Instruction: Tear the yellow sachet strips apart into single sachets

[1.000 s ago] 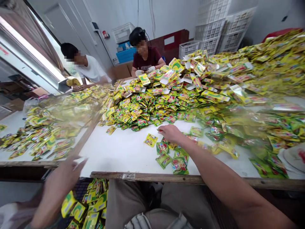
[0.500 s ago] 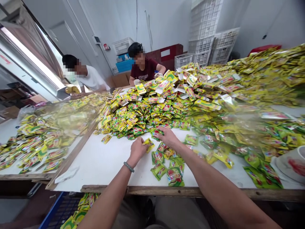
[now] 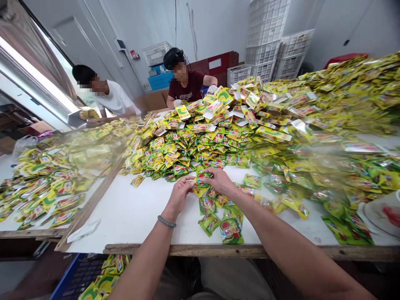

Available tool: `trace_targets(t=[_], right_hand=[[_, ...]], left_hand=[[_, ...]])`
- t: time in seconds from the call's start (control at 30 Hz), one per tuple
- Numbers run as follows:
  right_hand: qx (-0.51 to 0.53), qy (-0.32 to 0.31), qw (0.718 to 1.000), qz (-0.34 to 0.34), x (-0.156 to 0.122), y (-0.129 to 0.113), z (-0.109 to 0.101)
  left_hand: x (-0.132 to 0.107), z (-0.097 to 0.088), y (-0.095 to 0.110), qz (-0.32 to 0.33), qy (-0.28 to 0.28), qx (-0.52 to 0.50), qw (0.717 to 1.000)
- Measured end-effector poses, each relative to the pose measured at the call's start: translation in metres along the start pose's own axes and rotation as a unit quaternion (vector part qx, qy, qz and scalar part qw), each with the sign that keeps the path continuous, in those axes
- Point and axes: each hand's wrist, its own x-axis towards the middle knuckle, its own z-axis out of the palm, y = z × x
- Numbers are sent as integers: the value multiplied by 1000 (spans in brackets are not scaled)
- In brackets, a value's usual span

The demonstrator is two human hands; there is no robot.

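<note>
My left hand (image 3: 180, 195), with a beaded bracelet on the wrist, pinches a yellow packet (image 3: 200, 191) over the white tabletop. Close beside it, my right hand (image 3: 220, 181) has its thumb and fingers closed on a green packet (image 3: 203, 176) with a red fruit picture. The two packets overlap, and the fingertips nearly meet. Below my right hand lie several loose green packets (image 3: 230, 229) on the white table (image 3: 131, 216). Just beyond my hands rises a large heap of green and yellow packets (image 3: 175, 156), with small yellow boxes (image 3: 215, 109) on top.
A wooden divider (image 3: 93, 196) separates another packet pile (image 3: 59, 183) at left. A white bucket (image 3: 383, 214) stands right. A blue crate (image 3: 70, 273) with packets sits below the table edge. Two people (image 3: 192, 88) (image 3: 114, 98) sit across. White crates (image 3: 264, 39) are stacked behind.
My left hand has moved slightly towards my right hand, bringing the yellow packet against the green one. My right fingers have closed on the green packet. The view has shifted a little.
</note>
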Motion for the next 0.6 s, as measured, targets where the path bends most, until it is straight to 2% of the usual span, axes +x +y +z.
trace_targets(t=[0.17, 0.27, 0.37, 0.47, 0.6], right_hand=[[116, 11, 993, 1, 4, -1, -3], [176, -48, 983, -3, 2, -5, -3], [115, -77, 990, -6, -1, -6, 1], [45, -43, 998, -6, -3, -5, 6], [42, -41, 998, -10, -5, -8, 8]], left_hand=[[5, -3, -1, 1, 38, 24, 999], [8, -4, -1, 17, 44, 46, 998], [7, -3, 3, 10, 21, 8, 1000], [3, -1, 7, 4, 10, -22, 1000], [0, 1, 6, -10, 8, -33, 999]])
